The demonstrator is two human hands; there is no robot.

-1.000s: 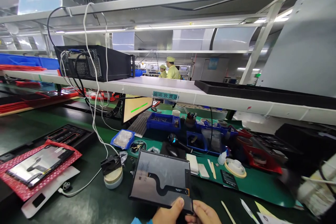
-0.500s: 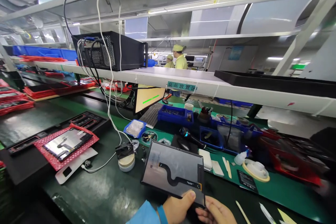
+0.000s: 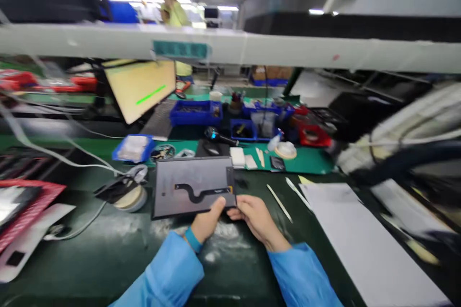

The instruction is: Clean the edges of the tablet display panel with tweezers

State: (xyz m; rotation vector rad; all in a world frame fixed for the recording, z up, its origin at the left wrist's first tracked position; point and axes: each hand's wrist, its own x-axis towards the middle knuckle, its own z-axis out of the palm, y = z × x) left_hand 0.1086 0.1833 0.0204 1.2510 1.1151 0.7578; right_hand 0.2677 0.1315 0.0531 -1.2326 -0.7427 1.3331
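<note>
A tablet screen [image 3: 201, 177], grey-backed with a black S-shaped flex cable [image 3: 196, 195], is held tilted above the dark green bench. My left hand [image 3: 209, 220] grips its lower edge, thumb lying over the back and the other fingers hidden underneath. At the lower right corner of the screen, my right hand [image 3: 254, 216] has its thumb and fingertips pinched together on the edge. Left of the screen sits a round tape roll [image 3: 131, 199] with a black piece on top. A thin pale stick [image 3: 280, 204] lies right of my right hand.
Blue bins [image 3: 196, 112] of small parts stand behind the screen, beside a tilted monitor [image 3: 142, 88]. A white shelf edge [image 3: 288, 50] crosses above. White paper [image 3: 360, 240] lies at right, red bubble wrap [image 3: 46, 196] at left. A person in yellow [image 3: 176, 9] stands beyond.
The head view has swung right and down, so the screen and both hands now appear further left and higher. Both hands keep hold of the screen. Paper at the right has come into view.
</note>
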